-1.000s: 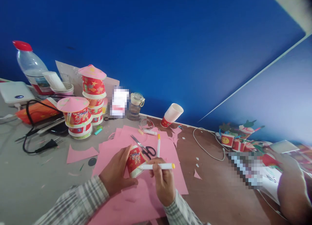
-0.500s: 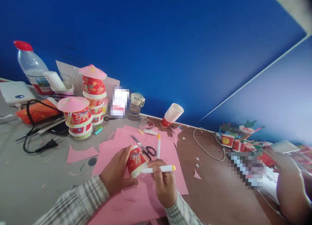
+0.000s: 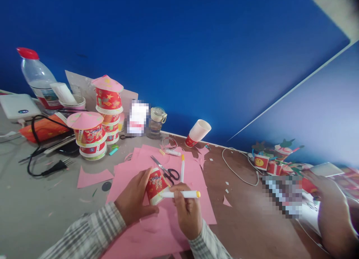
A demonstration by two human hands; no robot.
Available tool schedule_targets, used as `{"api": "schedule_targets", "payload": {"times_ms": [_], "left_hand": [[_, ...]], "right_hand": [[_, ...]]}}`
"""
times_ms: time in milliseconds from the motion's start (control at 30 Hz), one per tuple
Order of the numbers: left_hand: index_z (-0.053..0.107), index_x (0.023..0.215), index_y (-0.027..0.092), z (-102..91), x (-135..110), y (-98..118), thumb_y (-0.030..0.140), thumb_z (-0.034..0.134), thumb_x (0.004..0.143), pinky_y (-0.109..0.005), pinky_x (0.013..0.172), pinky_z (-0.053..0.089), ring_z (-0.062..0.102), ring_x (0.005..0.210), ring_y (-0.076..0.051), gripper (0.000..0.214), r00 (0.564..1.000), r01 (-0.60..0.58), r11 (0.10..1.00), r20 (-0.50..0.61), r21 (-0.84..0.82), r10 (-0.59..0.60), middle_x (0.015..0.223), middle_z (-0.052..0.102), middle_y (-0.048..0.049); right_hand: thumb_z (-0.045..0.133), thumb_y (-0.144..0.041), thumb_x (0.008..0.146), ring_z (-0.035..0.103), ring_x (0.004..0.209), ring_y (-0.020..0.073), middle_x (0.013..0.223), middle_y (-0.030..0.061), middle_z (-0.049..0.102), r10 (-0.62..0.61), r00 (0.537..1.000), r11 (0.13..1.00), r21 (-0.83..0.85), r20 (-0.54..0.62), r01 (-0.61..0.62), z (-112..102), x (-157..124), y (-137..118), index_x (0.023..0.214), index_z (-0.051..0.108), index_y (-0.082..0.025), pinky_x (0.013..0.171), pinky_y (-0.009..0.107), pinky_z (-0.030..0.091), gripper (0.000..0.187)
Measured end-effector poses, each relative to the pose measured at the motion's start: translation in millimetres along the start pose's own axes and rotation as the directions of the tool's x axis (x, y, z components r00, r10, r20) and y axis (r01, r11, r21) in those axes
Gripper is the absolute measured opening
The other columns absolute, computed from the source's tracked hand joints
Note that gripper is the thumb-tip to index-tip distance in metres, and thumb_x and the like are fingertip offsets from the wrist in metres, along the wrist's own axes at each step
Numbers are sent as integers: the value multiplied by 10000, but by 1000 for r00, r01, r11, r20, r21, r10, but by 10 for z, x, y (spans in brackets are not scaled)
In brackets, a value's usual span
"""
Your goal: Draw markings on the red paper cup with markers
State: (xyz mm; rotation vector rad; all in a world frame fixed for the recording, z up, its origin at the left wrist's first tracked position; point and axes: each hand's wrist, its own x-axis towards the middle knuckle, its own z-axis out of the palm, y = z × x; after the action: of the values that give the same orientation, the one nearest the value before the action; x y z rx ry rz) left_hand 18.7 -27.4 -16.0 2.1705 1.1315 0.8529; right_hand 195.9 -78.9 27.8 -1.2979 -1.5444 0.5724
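My left hand (image 3: 137,197) is closed around a red printed paper cup (image 3: 155,184), which lies tilted over the pink paper (image 3: 168,229). In my right hand (image 3: 188,212) is a white marker (image 3: 182,194) with a yellow end. Its tip meets the cup near the pale rim. Scissors (image 3: 165,171) with black handles lie just behind the cup, and a second marker (image 3: 183,169) with a yellow cap rests beside them. A glue stick or similar white tube (image 3: 172,152) lies farther back on the paper.
Left stand two cup towers (image 3: 90,135) (image 3: 109,101) with pink cone tops, a black plug (image 3: 57,167) and a bottle (image 3: 39,79). Behind are a blurred phone (image 3: 137,118), a lidded jar (image 3: 156,120) and stacked cups (image 3: 198,133). Another person's arm (image 3: 333,210) reaches in at right.
The marker in my right hand has shifted very slightly to the left along the cup's rim. My left hand and the cup stay nearly still.
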Motion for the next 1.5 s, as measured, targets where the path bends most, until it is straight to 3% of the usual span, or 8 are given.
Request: {"api": "schedule_targets", "payload": {"times_ms": [833, 1033, 1500], "left_hand": [[-7, 1266, 288, 9, -6, -10, 538, 769, 403, -479, 886, 381, 371, 1088, -294, 1187, 1000, -9, 1000, -18, 9, 9, 1230, 361, -82], [-1, 1268, 280, -3, 4, -5, 559, 753, 413, -477, 878, 389, 377, 1083, -297, 1174, 999, -32, 999, -12, 8, 32, 1229, 364, -90], [-13, 1267, 283, 11, -4, -20, 552, 758, 405, -477, 891, 386, 366, 1097, -296, 1188, 1000, -23, 1000, -18, 16, 24, 1233, 367, -83]], "right_hand": [[450, -210, 792, 538, 452, 152, 651, 28, 644, -15, 1000, 1000, 13, -2, 15, 1, 43, -32, 754, 628, -191, 479, 252, 451, 183], [452, -209, 789, 520, 426, 146, 573, 4, 612, -2, 1000, 1000, -5, 8, 2, -44, 52, -52, 727, 634, -188, 452, 238, 426, 193], [471, -190, 784, 560, 468, 157, 630, 3, 628, -10, 1000, 1000, -3, 10, 10, 25, 15, -16, 777, 627, -207, 501, 255, 469, 157]]}}
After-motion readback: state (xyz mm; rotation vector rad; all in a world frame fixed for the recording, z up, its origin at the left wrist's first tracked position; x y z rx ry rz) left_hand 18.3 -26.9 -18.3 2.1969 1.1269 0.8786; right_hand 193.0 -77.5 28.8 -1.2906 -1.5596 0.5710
